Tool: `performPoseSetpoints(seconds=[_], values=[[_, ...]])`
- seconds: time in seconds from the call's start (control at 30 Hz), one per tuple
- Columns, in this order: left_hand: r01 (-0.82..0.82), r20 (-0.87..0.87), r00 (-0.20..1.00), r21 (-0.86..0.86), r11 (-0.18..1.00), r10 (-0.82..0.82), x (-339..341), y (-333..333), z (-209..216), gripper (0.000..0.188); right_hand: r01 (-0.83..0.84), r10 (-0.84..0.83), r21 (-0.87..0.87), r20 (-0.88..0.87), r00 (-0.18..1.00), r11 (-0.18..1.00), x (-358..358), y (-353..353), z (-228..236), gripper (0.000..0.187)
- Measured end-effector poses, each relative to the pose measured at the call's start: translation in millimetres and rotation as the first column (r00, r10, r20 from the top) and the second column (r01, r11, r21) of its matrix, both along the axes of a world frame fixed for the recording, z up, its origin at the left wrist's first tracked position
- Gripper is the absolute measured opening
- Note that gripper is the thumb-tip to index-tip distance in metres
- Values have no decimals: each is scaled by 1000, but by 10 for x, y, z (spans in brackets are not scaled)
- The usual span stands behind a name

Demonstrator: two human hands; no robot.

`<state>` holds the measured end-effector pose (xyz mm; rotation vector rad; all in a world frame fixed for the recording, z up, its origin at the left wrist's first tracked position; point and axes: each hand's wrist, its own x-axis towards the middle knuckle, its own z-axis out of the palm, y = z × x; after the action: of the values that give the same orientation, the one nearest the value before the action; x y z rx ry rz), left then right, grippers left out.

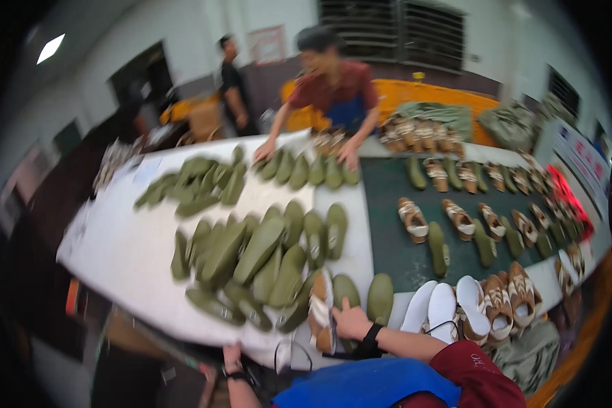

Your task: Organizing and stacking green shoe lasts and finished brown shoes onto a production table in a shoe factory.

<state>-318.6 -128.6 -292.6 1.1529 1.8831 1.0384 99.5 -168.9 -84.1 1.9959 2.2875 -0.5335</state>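
Note:
My right hand [352,322] is at the table's near edge, beside a brown and white sneaker [321,311] tipped on its side. Its fingers are apart: one stretches onto a green shoe last [345,288], and another reaches toward the sneaker. I see no firm grip on either. Another green last [381,299] lies just right of the hand. My left hand [232,353] is low at the near table edge, with its fingers mostly hidden and blurred. Above it spreads a loose heap of green lasts [258,251] on the white tabletop [115,238].
Across the table a person in a red shirt and blue apron [347,109] has both hands on a row of green lasts [299,170]. Sneakers and lasts stand in rows on a dark green mat [401,262]. White-soled shoes [442,309] line the near right edge. Another person [234,88] stands behind.

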Motion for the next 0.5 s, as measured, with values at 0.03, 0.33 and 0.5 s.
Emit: performPoseSetpoints(seconds=[0.03, 0.33, 0.5], values=[[155, -500, 842, -135, 979, -202, -169, 44, 8, 31, 8, -8, 1, 28, 1000, 1000, -10, 27, 4, 46], [170, -428, 903, 450, 877, 45, 504, 543, 3484, 45, -36, 27, 78, 119, 993, 996, 90, 204, 20, 57], [133, 298, 884, 576, 806, -359, 1276, 503, 4693, 32, 9, -14, 55, 85, 996, 998, 104, 129, -48, 53]])
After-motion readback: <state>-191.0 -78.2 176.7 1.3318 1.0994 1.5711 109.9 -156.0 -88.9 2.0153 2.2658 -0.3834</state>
